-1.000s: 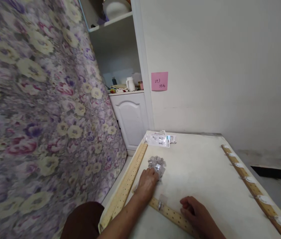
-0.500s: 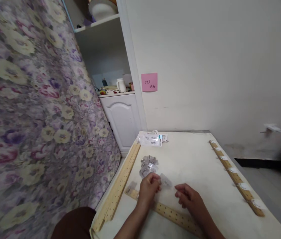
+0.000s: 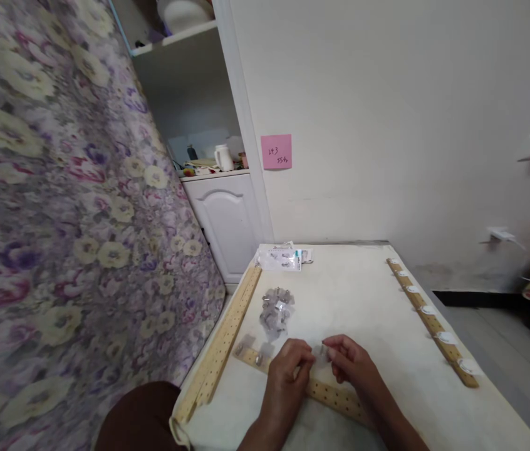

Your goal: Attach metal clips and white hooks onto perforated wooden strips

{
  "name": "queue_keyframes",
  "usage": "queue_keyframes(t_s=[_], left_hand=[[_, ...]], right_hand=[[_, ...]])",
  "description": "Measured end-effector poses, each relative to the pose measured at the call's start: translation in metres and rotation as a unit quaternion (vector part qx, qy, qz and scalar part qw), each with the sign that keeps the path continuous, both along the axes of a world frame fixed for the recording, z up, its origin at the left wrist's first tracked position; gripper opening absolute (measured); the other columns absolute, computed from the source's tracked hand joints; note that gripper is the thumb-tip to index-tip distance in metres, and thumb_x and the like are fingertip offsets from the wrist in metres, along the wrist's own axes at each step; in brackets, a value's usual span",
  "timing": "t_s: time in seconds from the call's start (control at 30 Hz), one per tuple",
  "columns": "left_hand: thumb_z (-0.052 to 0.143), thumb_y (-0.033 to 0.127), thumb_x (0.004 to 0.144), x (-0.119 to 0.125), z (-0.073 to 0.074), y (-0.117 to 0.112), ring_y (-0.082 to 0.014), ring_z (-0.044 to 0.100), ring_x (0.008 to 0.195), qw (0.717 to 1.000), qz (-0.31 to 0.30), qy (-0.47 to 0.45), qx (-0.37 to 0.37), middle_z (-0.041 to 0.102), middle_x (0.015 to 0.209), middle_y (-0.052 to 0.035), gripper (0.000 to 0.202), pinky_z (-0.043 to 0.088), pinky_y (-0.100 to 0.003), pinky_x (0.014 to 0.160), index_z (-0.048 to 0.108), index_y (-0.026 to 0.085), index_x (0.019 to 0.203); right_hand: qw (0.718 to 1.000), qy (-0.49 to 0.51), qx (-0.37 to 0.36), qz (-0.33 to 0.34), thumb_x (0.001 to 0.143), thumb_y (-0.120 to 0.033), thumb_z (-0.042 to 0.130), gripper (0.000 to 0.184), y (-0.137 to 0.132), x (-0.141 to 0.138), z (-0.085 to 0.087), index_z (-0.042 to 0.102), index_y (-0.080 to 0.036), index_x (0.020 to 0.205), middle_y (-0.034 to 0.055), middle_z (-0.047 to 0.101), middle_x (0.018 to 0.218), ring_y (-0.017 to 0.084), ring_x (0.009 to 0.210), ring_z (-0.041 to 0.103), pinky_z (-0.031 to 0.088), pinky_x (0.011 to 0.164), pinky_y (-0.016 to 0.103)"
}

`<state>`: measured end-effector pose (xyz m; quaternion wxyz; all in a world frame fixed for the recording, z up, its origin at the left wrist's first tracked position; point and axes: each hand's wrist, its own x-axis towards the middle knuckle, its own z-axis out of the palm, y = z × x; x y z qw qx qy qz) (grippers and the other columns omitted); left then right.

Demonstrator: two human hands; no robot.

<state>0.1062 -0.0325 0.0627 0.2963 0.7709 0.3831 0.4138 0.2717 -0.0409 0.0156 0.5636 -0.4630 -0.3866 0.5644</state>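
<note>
Between my hands is a small clear plastic piece [image 3: 320,353] with what looks like a metal bit on it. My left hand [image 3: 289,371] is closed, its fingertips at the piece's left edge. Thumb and forefinger of my right hand [image 3: 348,359] pinch its right side. Below them lies a wooden strip with holes [image 3: 331,394], partly covered by my left hand and right forearm. Near its left end sits a metal fitting [image 3: 259,359] with a clear square behind it. Just beyond my left hand is a pile of similar clear pieces [image 3: 275,316] with metal parts.
More perforated wooden strips [image 3: 227,338] lie along the table's left edge. On the right, another strip [image 3: 427,319] carries several white round pieces. Flat printed packages [image 3: 278,257] rest at the back left. A wall with a pink note [image 3: 276,151] stands behind the table.
My right hand has moved left and taken hold of the clear piece, which only my left hand held before. The view has shifted slightly.
</note>
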Motion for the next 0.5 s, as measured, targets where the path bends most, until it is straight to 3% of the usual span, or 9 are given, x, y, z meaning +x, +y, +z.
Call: queue_keyframes(t_s=[0.17, 0.27, 0.4, 0.5], left_hand=[[0.049, 0.017, 0.083, -0.001, -0.008, -0.013, -0.0196, 0.058, 0.098, 0.999, 0.008, -0.003, -0.036, 0.061, 0.102, -0.0071, 0.015, 0.046, -0.03, 0.082, 0.063, 0.021, 0.077], [0.048, 0.026, 0.085, -0.001, -0.017, -0.02, -0.0187, 0.062, 0.088, 0.99, 0.043, -0.066, -0.12, 0.063, 0.097, -0.0062, 0.014, 0.049, -0.032, 0.079, 0.06, 0.021, 0.092], [0.05, 0.044, 0.083, 0.0, -0.029, -0.028, -0.0181, 0.066, 0.074, 0.93, 0.055, -0.213, -0.293, 0.065, 0.086, -0.0028, 0.03, 0.053, -0.034, 0.071, 0.05, 0.02, 0.101], [0.062, 0.05, 0.073, 0.004, -0.037, -0.031, -0.0175, 0.067, 0.065, 0.885, 0.034, -0.257, -0.388, 0.066, 0.074, -0.0003, 0.039, 0.051, -0.029, 0.061, 0.047, 0.02, 0.094]], right_hand=[[1.0, -0.017, 0.012, -0.009, 0.066, -0.04, 0.068, 0.04, -0.002, -0.003, 0.002, 0.058, -0.016, 0.096, -0.0047, 0.054, 0.064, 0.008, 0.046, 0.049, 0.039, 0.043, 0.022], [0.999, -0.034, 0.02, 0.0, 0.068, -0.038, 0.065, 0.038, -0.004, -0.004, 0.003, 0.059, -0.016, 0.098, -0.0035, 0.055, 0.067, 0.008, 0.047, 0.049, 0.041, 0.044, 0.023], [0.999, -0.046, 0.028, 0.0, 0.07, -0.04, 0.063, 0.034, -0.004, -0.005, 0.002, 0.06, -0.017, 0.094, -0.0027, 0.056, 0.066, 0.01, 0.049, 0.051, 0.042, 0.046, 0.024], [0.999, -0.044, 0.03, -0.007, 0.071, -0.04, 0.063, 0.033, -0.005, -0.007, 0.001, 0.059, -0.017, 0.094, -0.0031, 0.055, 0.065, 0.011, 0.051, 0.052, 0.043, 0.047, 0.025]])
